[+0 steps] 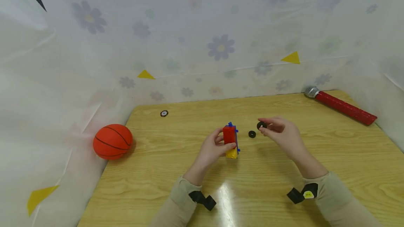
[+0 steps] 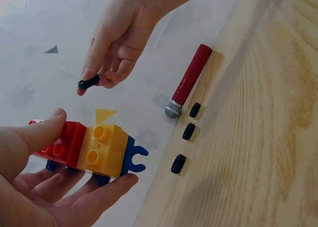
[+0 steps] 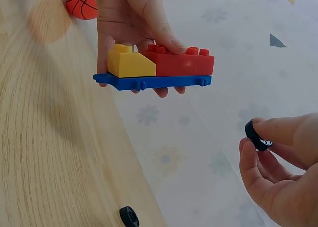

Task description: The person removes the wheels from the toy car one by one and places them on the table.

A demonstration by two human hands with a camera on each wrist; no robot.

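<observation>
My left hand (image 1: pixel 215 146) grips a toy brick car with a red brick (image 3: pixel 184 65) and a sloped yellow brick (image 3: pixel 129 64) on a blue wheelless base (image 3: pixel 169 82). The thumb lies over the red brick, the other fingers under the base. To its right, my right hand (image 1: pixel 285 137) pinches a small black toy wheel (image 1: pixel 261 125) between thumb and fingers, apart from the car. Another black wheel (image 1: pixel 251 134) lies on the table between the hands. In the left wrist view several wheels show: one held, and a row including a near wheel (image 2: pixel 178 164) on the table.
A red-handled microphone (image 1: pixel 342 106) lies at the table's back right. An orange basketball (image 1: pixel 113 142) sits at the left edge. Near the back left lies a black disc with a pale centre (image 1: pixel 164 113). White flowered sheeting (image 1: pixel 189 27) hangs around the wooden table (image 1: pixel 151 185).
</observation>
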